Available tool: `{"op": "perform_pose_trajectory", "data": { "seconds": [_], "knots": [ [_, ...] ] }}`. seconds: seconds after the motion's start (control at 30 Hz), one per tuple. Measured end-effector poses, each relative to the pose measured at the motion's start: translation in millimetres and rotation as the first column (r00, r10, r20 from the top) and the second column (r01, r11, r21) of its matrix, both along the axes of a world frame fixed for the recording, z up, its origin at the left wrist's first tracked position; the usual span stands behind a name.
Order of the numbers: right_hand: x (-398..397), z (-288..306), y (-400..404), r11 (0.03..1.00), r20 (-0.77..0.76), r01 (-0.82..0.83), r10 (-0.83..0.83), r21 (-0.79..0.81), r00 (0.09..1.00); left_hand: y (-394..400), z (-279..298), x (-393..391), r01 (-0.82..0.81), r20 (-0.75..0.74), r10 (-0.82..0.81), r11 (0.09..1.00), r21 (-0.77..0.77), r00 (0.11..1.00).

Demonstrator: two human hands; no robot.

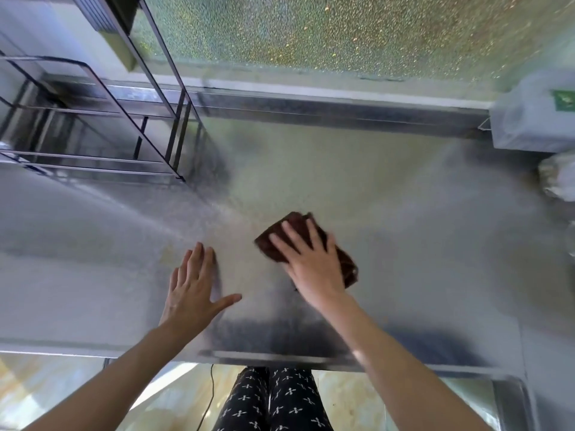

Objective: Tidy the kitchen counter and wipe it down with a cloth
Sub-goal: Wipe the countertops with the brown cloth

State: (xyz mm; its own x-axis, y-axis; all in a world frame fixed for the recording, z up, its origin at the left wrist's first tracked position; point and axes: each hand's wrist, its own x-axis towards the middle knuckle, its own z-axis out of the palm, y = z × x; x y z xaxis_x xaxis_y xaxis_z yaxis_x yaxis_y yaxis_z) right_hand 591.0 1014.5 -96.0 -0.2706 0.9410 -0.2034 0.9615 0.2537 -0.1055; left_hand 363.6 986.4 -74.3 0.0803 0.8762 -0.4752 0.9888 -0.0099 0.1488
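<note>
Your right hand is pressing the cloth flat on mid-bench, fingers spread, gripping nothing; your left is lying open beside it. Unpinched, the cloth is risking bunching, or sliding toward the bag.

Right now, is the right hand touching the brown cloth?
Touching. The head view shows the right hand lying flat on the brown cloth, fingers spread over it, pressing it onto the steel counter.
</note>
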Motion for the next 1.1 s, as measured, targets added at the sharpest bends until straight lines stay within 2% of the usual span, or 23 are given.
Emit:
{"op": "perform_pose_trajectory", "data": {
  "seconds": [0.13,0.2,0.3,0.37,0.43,0.5,0.6,0.67,0.77,0.87,1.0,1.03,1.1],
  "knots": [
    [76.9,-1.9,33.6,0.956,0.01,0.293,-0.293,0.001,0.956,1.5,-1.5,-0.7,-0.002,0.0,0.002,1.0,-0.022,1.0],
    [95.2,1.8,46.1,0.884,0.002,0.465,-0.465,-0.051,0.885,1.0,-4.9,-1.5,0.003,0.0,-0.003,1.0,-0.024,1.0],
    [63.4,1.7,54.8,0.751,-0.028,0.658,-0.66,-0.062,0.751,0.8,-5.6,-2.1,-0.002,0.009,0.002,1.0,-0.027,1.0],
    [20.3,-2.7,51.6,0.803,-0.057,0.593,-0.596,-0.054,0.801,2.3,-2.9,-0.4,-0.02,0.026,0.021,1.0,-0.016,0.999],
    [-23.9,-5.6,41.2,0.913,-0.073,0.408,-0.407,-0.014,0.91,6.7,-0.3,0.4,-0.035,0.025,0.035,0.999,0.0,0.999],
    [-58.0,-5.3,29.6,0.983,-0.076,0.181,-0.18,0.012,0.981,12.8,-0.4,-0.9,-0.055,0.016,0.055,0.998,0.028,0.998],
    [-65.9,-6.6,34.6,0.996,-0.082,-0.086,0.085,-0.009,0.993,30.5,1.8,-3.8,-0.095,-0.001,0.095,0.995,0.03,0.996],
    [-43.5,-11.0,53.9,0.989,-0.068,-0.146,0.146,-0.001,0.987,48.3,4.5,-5.0,-0.13,0.001,0.13,0.989,0.065,0.991],
    [7.0,-12.4,93.8,1.0,-0.059,0.021,-0.021,0.0,0.998,75.5,8.3,-5.0,-0.178,-0.003,0.178,0.983,0.042,0.984],
    [52.3,-7.1,131.4,0.973,-0.031,0.232,-0.232,-0.013,0.972,93.4,5.3,-1.7,-0.113,-0.03,0.113,0.994,-0.005,0.993],
    [44.2,-3.2,164.4,0.831,-0.064,0.553,-0.556,-0.055,0.829,96.2,-2.0,0.2,-0.083,-0.057,0.08,0.995,-0.058,0.995],
    [30.0,-3.3,168.2,0.816,-0.067,0.575,-0.578,-0.056,0.813,95.5,-3.3,-0.4,-0.083,-0.056,0.079,0.995,-0.06,0.995],
    [-3.6,-8.0,170.5,0.872,-0.091,0.489,-0.49,-0.039,0.867,94.8,-4.4,-0.9,-0.094,-0.035,0.092,0.994,-0.061,0.995]
  ]
}}
